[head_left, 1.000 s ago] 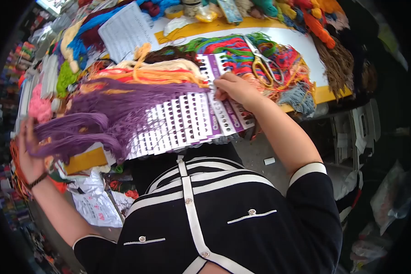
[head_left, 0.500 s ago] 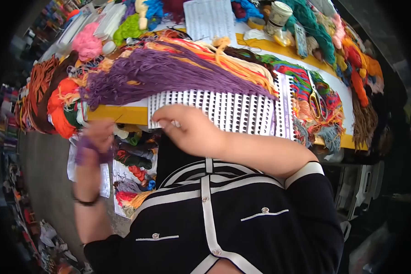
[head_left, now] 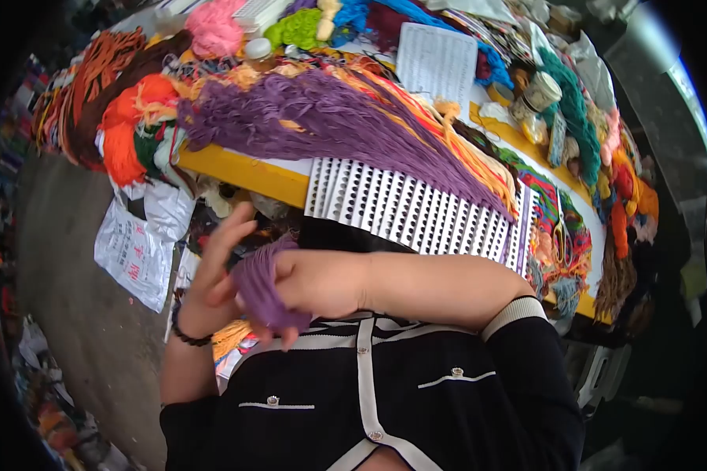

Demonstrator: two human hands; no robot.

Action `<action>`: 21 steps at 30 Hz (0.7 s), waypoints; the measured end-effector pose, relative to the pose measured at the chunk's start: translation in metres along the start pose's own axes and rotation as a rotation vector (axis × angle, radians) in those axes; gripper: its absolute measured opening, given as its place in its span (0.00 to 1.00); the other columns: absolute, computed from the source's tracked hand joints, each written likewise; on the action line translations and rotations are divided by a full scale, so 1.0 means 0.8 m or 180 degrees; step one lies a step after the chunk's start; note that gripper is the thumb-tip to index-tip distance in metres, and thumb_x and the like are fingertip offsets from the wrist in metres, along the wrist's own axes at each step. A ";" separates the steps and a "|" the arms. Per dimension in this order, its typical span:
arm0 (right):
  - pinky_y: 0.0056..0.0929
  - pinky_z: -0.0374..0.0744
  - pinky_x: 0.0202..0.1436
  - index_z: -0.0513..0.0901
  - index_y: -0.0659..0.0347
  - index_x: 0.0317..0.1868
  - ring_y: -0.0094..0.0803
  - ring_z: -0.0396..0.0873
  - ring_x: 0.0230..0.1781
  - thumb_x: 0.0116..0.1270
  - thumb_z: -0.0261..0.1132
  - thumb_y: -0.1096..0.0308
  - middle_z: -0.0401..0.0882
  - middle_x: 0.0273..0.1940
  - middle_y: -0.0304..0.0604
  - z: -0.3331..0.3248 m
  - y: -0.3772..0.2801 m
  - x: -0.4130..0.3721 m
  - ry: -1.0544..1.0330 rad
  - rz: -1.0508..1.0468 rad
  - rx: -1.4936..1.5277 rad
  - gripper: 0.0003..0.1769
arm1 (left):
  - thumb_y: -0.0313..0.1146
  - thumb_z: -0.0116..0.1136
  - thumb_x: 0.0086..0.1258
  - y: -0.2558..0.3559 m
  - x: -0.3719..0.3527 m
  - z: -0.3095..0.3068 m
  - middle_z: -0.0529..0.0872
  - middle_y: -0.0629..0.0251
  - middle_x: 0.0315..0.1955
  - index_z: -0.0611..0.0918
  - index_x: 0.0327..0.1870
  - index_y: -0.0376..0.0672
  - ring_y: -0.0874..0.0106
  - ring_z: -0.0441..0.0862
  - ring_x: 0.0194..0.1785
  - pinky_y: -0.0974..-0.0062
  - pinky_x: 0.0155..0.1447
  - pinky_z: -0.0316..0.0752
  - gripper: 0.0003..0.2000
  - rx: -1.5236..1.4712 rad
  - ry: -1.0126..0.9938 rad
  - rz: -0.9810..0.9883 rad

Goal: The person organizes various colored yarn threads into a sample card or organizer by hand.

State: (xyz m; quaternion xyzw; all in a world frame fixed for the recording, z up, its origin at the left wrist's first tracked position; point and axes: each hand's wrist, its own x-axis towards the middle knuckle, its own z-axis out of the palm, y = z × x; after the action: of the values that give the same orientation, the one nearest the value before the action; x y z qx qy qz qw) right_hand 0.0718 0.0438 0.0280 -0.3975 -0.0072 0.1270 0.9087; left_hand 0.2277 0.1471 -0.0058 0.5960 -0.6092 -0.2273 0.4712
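A loop of purple embroidery thread (head_left: 263, 286) is bunched between my two hands, in front of my body and below the table edge. My right hand (head_left: 322, 281) is closed round the strands, its fingers partly hidden by them. Beside it on the left, my left hand (head_left: 218, 263) is raised with its fingers apart, its inner side close to or touching the loop; exact contact is blurred. A large bundle of purple thread (head_left: 291, 114) lies on the table beyond, across white strips with rows of holes (head_left: 401, 208).
Orange skeins (head_left: 130, 129) hang over the table's yellow edge (head_left: 247, 173) at left. A white plastic bag (head_left: 137, 243) hangs below. Multicoloured thread and scissors (head_left: 559, 239) lie at right. A printed sheet (head_left: 436, 63) and a pale container (head_left: 540, 93) are farther back.
The purple loop was round my left hand and wrist; now my right hand grips it. My hands have come together lower down, and the view has shifted and tilted.
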 end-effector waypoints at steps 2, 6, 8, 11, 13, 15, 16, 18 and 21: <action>0.29 0.77 0.45 0.63 0.59 0.67 0.33 0.78 0.44 0.68 0.56 0.67 0.79 0.41 0.47 0.029 -0.008 0.010 -0.0079 -0.0221 -0.1429 0.27 | 0.37 0.52 0.66 -0.006 0.004 0.008 0.82 0.57 0.40 0.73 0.53 0.31 0.73 0.79 0.45 0.78 0.53 0.71 0.20 -0.1359 -0.0609 -0.0648; 0.39 0.68 0.57 0.72 0.55 0.59 0.43 0.73 0.52 0.51 0.65 0.70 0.73 0.53 0.50 0.047 -0.049 0.022 0.0606 -0.2404 -0.5198 0.31 | 0.37 0.56 0.63 -0.020 0.012 -0.002 0.83 0.65 0.32 0.78 0.47 0.35 0.77 0.79 0.39 0.79 0.43 0.73 0.16 -0.2185 -0.0978 -0.0721; 0.42 0.68 0.56 0.76 0.54 0.50 0.41 0.75 0.49 0.53 0.63 0.61 0.77 0.47 0.47 0.034 -0.084 0.021 0.1184 -0.1859 -0.6839 0.22 | 0.29 0.57 0.57 -0.027 0.006 -0.006 0.84 0.64 0.29 0.81 0.38 0.38 0.72 0.81 0.29 0.75 0.36 0.74 0.09 -0.0055 -0.0177 0.0133; 0.36 0.77 0.30 0.80 0.58 0.38 0.39 0.81 0.31 0.52 0.59 0.69 0.81 0.32 0.42 -0.003 -0.081 0.011 0.2124 -0.0692 -0.7799 0.12 | 0.22 0.57 0.51 0.013 0.009 -0.020 0.83 0.59 0.27 0.81 0.39 0.42 0.63 0.81 0.29 0.71 0.34 0.74 0.13 0.0463 0.0224 -0.0379; 0.36 0.78 0.40 0.80 0.62 0.42 0.42 0.80 0.37 0.53 0.62 0.70 0.80 0.36 0.46 0.003 -0.089 0.012 0.1366 0.1626 -0.7030 0.14 | 0.22 0.58 0.48 0.019 0.012 -0.024 0.82 0.60 0.26 0.80 0.39 0.42 0.62 0.80 0.29 0.69 0.33 0.73 0.14 0.1006 0.0422 0.0178; 0.34 0.76 0.44 0.79 0.64 0.45 0.39 0.79 0.41 0.53 0.64 0.71 0.80 0.39 0.47 -0.020 -0.075 0.011 0.0541 0.1006 -0.5724 0.16 | 0.22 0.59 0.46 0.013 0.013 -0.024 0.82 0.62 0.25 0.80 0.39 0.43 0.61 0.80 0.28 0.68 0.33 0.73 0.16 0.1576 0.0627 0.0718; 0.32 0.75 0.48 0.78 0.66 0.47 0.37 0.79 0.44 0.53 0.66 0.72 0.79 0.42 0.49 -0.035 -0.063 0.014 -0.0144 0.0445 -0.4337 0.19 | 0.22 0.59 0.45 0.006 0.011 -0.022 0.82 0.62 0.25 0.80 0.39 0.44 0.62 0.80 0.28 0.67 0.33 0.72 0.16 0.1579 0.0720 0.0753; 0.28 0.72 0.53 0.77 0.66 0.49 0.28 0.75 0.47 0.57 0.68 0.71 0.78 0.48 0.45 -0.048 -0.032 0.028 -0.0564 0.0324 -0.3014 0.19 | 0.22 0.60 0.47 0.002 0.003 -0.023 0.82 0.62 0.25 0.80 0.42 0.45 0.61 0.80 0.29 0.66 0.34 0.73 0.17 0.1322 0.0783 0.0586; 0.26 0.74 0.50 0.78 0.66 0.47 0.26 0.76 0.43 0.60 0.66 0.71 0.79 0.47 0.43 -0.042 -0.008 0.033 -0.0365 0.0272 -0.1818 0.15 | 0.22 0.59 0.52 -0.001 -0.005 -0.018 0.82 0.61 0.26 0.79 0.45 0.44 0.60 0.80 0.30 0.67 0.34 0.73 0.17 0.1239 0.1200 0.0203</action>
State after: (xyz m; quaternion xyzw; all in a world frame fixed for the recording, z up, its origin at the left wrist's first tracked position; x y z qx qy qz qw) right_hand 0.1029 0.0218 0.0074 -0.6293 -0.0772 0.1803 0.7520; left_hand 0.2397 0.1548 -0.0013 0.6877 -0.5614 0.0240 0.4598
